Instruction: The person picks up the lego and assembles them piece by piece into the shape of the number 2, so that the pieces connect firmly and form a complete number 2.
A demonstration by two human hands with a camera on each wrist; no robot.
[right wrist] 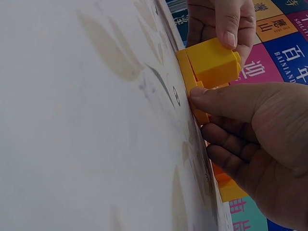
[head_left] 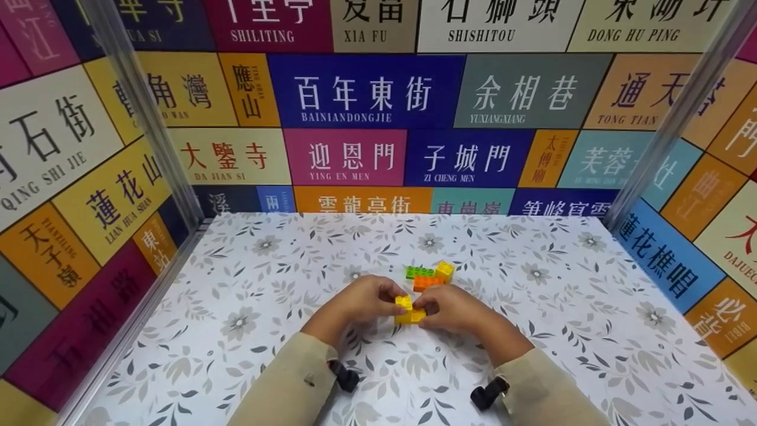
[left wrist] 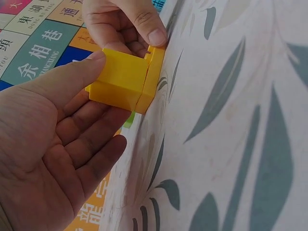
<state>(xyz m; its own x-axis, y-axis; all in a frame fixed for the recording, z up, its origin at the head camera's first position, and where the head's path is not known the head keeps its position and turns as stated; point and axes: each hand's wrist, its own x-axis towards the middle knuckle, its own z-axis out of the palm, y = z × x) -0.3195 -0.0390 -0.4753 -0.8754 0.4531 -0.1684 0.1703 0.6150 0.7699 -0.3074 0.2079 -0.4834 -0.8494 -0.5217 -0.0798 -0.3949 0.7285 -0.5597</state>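
A tall yellow toy brick (head_left: 403, 303) stands on one end of a thin flat yellow brick (head_left: 418, 317), low on the table. From the left, my left hand (head_left: 368, 299) pinches the tall brick between thumb and fingers. In the left wrist view a narrow seam shows between the tall brick (left wrist: 118, 72) and the flat one (left wrist: 153, 79). My right hand (head_left: 456, 309) pinches the free end of the flat brick, its thumb on the brick's upper side in the right wrist view. Fingers hide part of both bricks.
Just behind the hands lie a green brick (head_left: 419, 272), an orange brick (head_left: 427, 284) and another yellow brick (head_left: 445, 271), close together. The leaf-patterned table (head_left: 266, 296) is bordered by panels (head_left: 372, 92) printed with signs at the back and both sides.
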